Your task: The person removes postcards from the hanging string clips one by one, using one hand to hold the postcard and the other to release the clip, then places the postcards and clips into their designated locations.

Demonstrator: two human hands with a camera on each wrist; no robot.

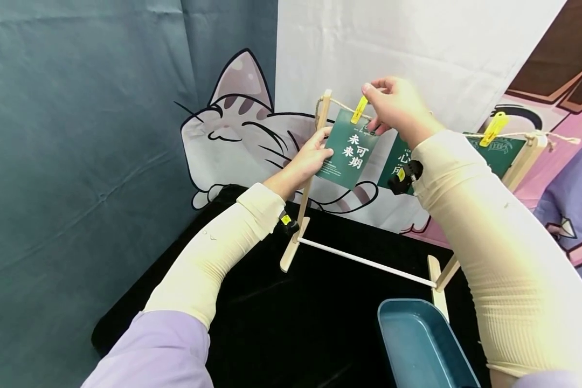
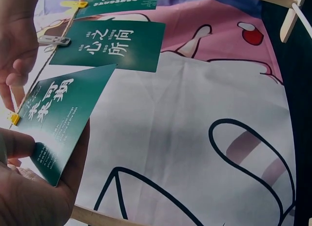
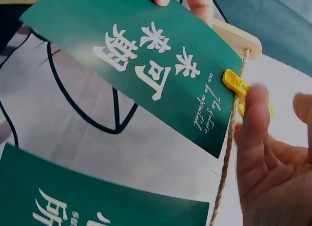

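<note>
My left hand (image 1: 312,153) pinches a green card (image 1: 346,153) with white characters by its edge, thumb in front and fingers behind. A yellow clothespin (image 3: 235,84) clips the card's top edge to a twine line (image 3: 225,172). Beside that clothespin is my right hand (image 3: 275,172), a fingertip right at it and the thumb spread apart. Farther along the line hang a second green card (image 2: 109,46), on a pale clothespin (image 2: 54,40), and a third green card (image 1: 501,153), on another yellow clothespin (image 1: 494,128).
A wooden stand with a left post (image 1: 324,110) and a right post (image 1: 526,159) carries the twine. Its white crossbar (image 1: 368,262) runs low between the feet. A blue tray (image 1: 387,323) sits at the front right on the black tabletop (image 1: 281,323). Printed cloth (image 1: 233,145) hangs behind.
</note>
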